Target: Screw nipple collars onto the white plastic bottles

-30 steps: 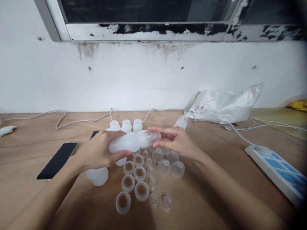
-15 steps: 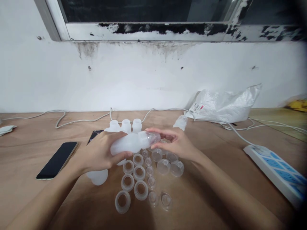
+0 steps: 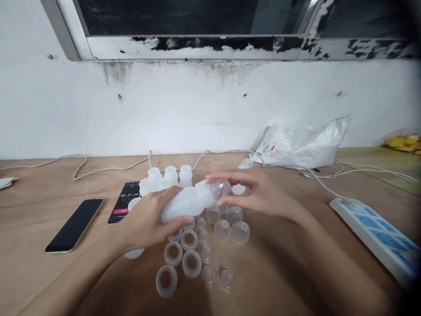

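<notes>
My left hand (image 3: 149, 217) is wrapped round the body of a frosted white baby bottle (image 3: 184, 204), tilted with its top to the right. The fingers of my right hand (image 3: 263, 193) are closed on the clear dome cap (image 3: 221, 188) at that top end. Below the bottle lie several ring collars (image 3: 191, 264), small clear nipples (image 3: 206, 252) and clear dome caps (image 3: 240, 232) in rough rows. Several white bottles (image 3: 186, 175) stand behind my left hand, partly hidden by it. Another capped bottle (image 3: 239, 189) stands behind my right fingers.
A dark phone (image 3: 75, 226) lies at the left, and a second phone (image 3: 129, 195) shows a running timer. White cables (image 3: 108, 170) run along the wall. A clear plastic bag (image 3: 296, 145) is at the back right, and a power strip (image 3: 375, 232) lies at the right edge.
Both hands and the bottle have moved slightly to the right. More of the timer phone now shows. The view has shifted a little.
</notes>
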Demonstrator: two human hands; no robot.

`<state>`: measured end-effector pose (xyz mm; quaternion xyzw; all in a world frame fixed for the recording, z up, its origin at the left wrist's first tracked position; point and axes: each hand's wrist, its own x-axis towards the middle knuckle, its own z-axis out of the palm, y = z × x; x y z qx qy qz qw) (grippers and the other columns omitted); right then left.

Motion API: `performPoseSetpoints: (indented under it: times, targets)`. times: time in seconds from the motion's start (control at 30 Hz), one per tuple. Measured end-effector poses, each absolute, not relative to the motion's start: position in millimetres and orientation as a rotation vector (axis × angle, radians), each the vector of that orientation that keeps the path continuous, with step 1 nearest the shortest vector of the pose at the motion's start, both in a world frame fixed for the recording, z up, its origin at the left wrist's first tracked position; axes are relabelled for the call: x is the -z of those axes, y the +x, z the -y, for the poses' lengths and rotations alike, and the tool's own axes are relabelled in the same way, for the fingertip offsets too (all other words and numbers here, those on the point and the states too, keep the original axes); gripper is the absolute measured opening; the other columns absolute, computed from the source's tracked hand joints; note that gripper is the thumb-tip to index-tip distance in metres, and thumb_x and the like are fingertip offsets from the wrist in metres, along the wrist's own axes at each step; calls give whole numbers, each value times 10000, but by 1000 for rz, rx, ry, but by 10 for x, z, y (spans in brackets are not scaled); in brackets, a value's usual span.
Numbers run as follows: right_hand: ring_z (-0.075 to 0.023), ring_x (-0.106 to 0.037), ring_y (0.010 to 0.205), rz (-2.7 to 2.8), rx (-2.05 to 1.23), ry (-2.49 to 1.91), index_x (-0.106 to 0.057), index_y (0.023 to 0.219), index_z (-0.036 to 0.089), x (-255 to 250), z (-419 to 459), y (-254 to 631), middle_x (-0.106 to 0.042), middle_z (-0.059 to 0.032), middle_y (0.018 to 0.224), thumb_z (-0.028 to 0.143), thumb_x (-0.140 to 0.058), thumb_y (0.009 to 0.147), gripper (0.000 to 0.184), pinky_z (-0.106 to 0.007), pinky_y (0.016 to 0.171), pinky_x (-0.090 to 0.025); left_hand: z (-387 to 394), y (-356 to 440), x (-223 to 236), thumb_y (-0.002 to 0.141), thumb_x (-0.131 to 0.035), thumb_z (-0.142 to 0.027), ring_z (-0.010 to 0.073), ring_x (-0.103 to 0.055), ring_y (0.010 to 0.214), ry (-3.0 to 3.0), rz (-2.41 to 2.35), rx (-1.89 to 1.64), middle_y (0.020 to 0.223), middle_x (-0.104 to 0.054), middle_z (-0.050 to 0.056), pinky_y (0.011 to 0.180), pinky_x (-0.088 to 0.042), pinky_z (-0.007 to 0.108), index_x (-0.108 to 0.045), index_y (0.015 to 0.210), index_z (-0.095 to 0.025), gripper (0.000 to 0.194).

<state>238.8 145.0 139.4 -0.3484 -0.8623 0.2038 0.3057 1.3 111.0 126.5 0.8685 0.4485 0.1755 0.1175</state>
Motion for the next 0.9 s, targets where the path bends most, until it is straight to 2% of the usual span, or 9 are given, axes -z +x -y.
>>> performPoseSetpoints:
  times: [0.17,0.27,0.37,0.47,0.6,0.7,0.9]
  targets:
    - [-157,-611,792,2208,-455,-1021,-576,1074,236,-1590,-1432,2713,-648,-20,980,402,-655,684,430,-266,686,-499,-1064,1,-1317,824,-436,-471,195,-581,806,2655,-1301,-620,1091,-545,87,648,-469,306,-382,1167,-170,460]
    - [-170,-607,767,2096,-340,-1250,-572,994,207,-1641,-1462,2912,-646,-33,912,461,-600,711,381,-280,668,-486,-1054,-69,-1337,856,-403,-429,166,-578,771,2634,-1364,-626,1082,-549,63,627,-472,286,-415,1146,-193,375]
    - [-206,-595,708,2079,-45,-1610,-591,917,189,-1673,-1498,3056,-649,-52,809,527,-543,720,394,-330,640,-453,-1054,-109,-1327,865,-396,-413,146,-575,725,2615,-1361,-563,1032,-581,27,590,-462,264,-459,1108,-224,315]
    - [-232,-578,664,2123,140,-1927,-598,894,169,-1646,-1579,3143,-633,-76,708,525,-496,743,400,-341,603,-414,-1066,-102,-1304,866,-394,-411,137,-569,676,2613,-1357,-552,1002,-589,19,556,-450,261,-470,1096,-228,304]
    - [-230,-581,688,2252,37,-2098,-587,825,171,-1486,-1787,3219,-633,-87,766,484,-493,735,339,-307,575,-405,-1073,-78,-1295,870,-396,-401,134,-569,679,2602,-1354,-534,995,-588,8,560,-445,263,-454,1104,-239,290]
    - [-201,-587,619,2262,-157,-2177,-568,793,158,-1360,-1923,3241,-630,-83,745,453,-521,707,311,-280,526,-406,-1067,-80,-1303,868,-408,-403,143,-574,728,2621,-1316,-526,964,-598,-4,586,-447,264,-443,1111,-246,291]
    - [-156,-571,485,2211,-310,-2172,-546,965,151,-1275,-1985,3220,-641,-83,776,400,-519,718,351,-267,456,-411,-1053,-91,-1303,870,-400,-408,147,-578,735,2622,-1334,-517,952,-600,-1,595,-453,267,-459,1097,-232,293]
